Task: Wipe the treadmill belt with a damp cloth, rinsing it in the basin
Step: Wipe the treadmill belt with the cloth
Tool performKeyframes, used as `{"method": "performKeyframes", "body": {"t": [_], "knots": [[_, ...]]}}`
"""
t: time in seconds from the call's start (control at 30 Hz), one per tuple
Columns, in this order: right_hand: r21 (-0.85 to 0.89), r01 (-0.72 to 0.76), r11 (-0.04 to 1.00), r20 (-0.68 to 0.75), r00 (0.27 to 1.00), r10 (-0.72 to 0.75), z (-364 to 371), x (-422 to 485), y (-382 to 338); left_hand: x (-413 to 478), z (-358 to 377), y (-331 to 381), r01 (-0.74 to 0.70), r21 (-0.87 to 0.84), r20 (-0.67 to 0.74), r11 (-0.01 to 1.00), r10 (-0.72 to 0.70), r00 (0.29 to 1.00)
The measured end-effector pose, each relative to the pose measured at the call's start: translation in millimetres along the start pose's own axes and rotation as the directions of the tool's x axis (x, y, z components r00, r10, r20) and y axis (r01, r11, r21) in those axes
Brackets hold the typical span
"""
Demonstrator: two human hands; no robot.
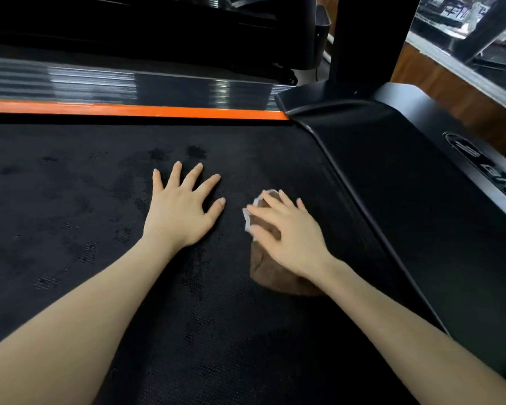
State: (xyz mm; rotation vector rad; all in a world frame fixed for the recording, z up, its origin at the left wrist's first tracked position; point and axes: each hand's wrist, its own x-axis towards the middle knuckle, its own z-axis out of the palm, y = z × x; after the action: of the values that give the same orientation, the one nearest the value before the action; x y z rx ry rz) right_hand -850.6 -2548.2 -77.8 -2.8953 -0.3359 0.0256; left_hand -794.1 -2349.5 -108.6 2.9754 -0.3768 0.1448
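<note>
Cloth [275, 276], brown with a pale edge, lies on the treadmill belt [70, 200] near the black motor cover [392, 185], pressed flat under my right grip [289, 232], fingers extended, not clenched. My left grip [181, 211] rests released, fingers spread, on the dark-patched belt just beside it.

Dim, streaky glare on glossy side rail [170, 83], light from upper right, bowed edges, slight blur
</note>
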Motion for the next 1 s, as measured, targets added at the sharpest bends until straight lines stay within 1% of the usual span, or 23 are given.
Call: {"method": "performKeyframes", "body": {"t": [0.07, 0.1, 0.13, 0.17, 0.23, 0.3, 0.37, 0.4, 0.47, 0.5, 0.53, 0.57, 0.6, 0.63, 0.7, 0.73, 0.8, 0.87, 0.93, 0.97, 1.0], "knots": [[-0.119, 0.076, 0.99, -0.055, 0.995, -0.083, 0, -30, -10, 1, 0, 0, 0.003, 0.006, 0.0, 1.0, -0.003, 1.0], [-0.156, 0.128, 0.979, -0.074, 0.987, -0.141, 0, -41, -16, 1, 1, 0, 0.005, 0.006, 0.002, 1.0, -0.005, 1.0], [-0.157, 0.172, 0.972, -0.07, 0.98, -0.185, 4, -50, -21, 1, 1, 0, 0.004, 0.003, 0.0, 1.0, -0.004, 1.0], [-0.119, 0.199, 0.973, -0.043, 0.978, -0.206, 7, -57, -25, 1, 1, 0, 0.0, -0.003, -0.008, 1.0, 0.0, 1.0], [0.01, 0.228, 0.974, 0.013, 0.974, -0.228, 11, -59, -26, 1, 1, -1, -0.003, -0.009, -0.013, 1.0, 0.003, 1.0], [0.116, 0.222, 0.968, 0.014, 0.974, -0.225, 10, -49, -14, 1, 1, -2, -0.007, 0.001, -0.008, 1.0, 0.007, 1.0], [0.147, 0.163, 0.976, 0.003, 0.986, -0.166, 5, -29, 9, 0, 0, -2, -0.012, 0.004, -0.006, 1.0, 0.012, 1.0], [0.13, 0.107, 0.986, -0.027, 0.994, -0.104, 2, -14, 28, 0, 0, -2, -0.013, 0.003, -0.006, 1.0, 0.013, 1.0], [0.065, -0.093, 0.994, -0.057, 0.994, 0.097, -9, 17, 64, 0, -1, -1, -0.005, 0.0, 0.003, 1.0, 0.005, 1.0], [0.041, -0.194, 0.98, -0.05, 0.979, 0.196, -15, 31, 77, 0, 0, -1, -0.004, -0.002, 0.01, 1.0, 0.004, 1.0], [0.022, -0.261, 0.965, -0.031, 0.965, 0.262, -17, 41, 83, 0, 0, 0, -0.004, -0.001, 0.015, 1.0, 0.004, 1.0], [0.003, -0.279, 0.96, -0.011, 0.96, 0.279, -17, 45, 80, 0, -1, 0, -0.004, 0.002, 0.021, 1.0, 0.004, 1.0], [-0.017, -0.249, 0.968, -0.011, 0.968, 0.249, -13, 42, 70, 0, -1, 1, -0.004, 0.004, 0.023, 1.0, 0.004, 1.0], [-0.034, -0.18, 0.983, -0.028, 0.983, 0.179, -9, 32, 51, 0, -1, 1, -0.005, 0.006, 0.022, 1.0, 0.005, 1.0], [-0.042, 0.033, 0.999, -0.026, 0.999, -0.034, 6, -1, 9, 1, -1, 0, -0.008, 0.019, 0.024, 1.0, 0.007, 1.0], [-0.024, 0.106, 0.994, -0.002, 0.994, -0.106, 12, -17, -4, 1, -1, 0, -0.008, 0.024, 0.027, 1.0, 0.007, 1.0], [0.019, 0.134, 0.991, 0.004, 0.991, -0.134, 12, -23, -5, -1, -2, -1, -0.01, 0.023, 0.029, 1.0, 0.009, 1.0], [0.008, 0.079, 0.997, -0.016, 0.997, -0.079, 7, 5, 19, -2, -1, -1, -0.012, 0.022, 0.032, 1.0, 0.011, 0.999], [-0.015, -0.09, 0.996, -0.022, 0.996, 0.09, -2, 41, 43, -1, -1, -1, -0.011, 0.015, 0.037, 1.0, 0.011, 0.999], [-0.033, -0.165, 0.986, -0.002, 0.986, 0.165, -6, 54, 52, -1, -1, -1, -0.01, 0.01, 0.034, 1.0, 0.01, 0.999], [-0.067, -0.203, 0.977, 0.026, 0.978, 0.205, -10, 61, 56, 0, -2, -1, -0.012, 0.008, 0.029, 1.0, 0.012, 1.0]]}}
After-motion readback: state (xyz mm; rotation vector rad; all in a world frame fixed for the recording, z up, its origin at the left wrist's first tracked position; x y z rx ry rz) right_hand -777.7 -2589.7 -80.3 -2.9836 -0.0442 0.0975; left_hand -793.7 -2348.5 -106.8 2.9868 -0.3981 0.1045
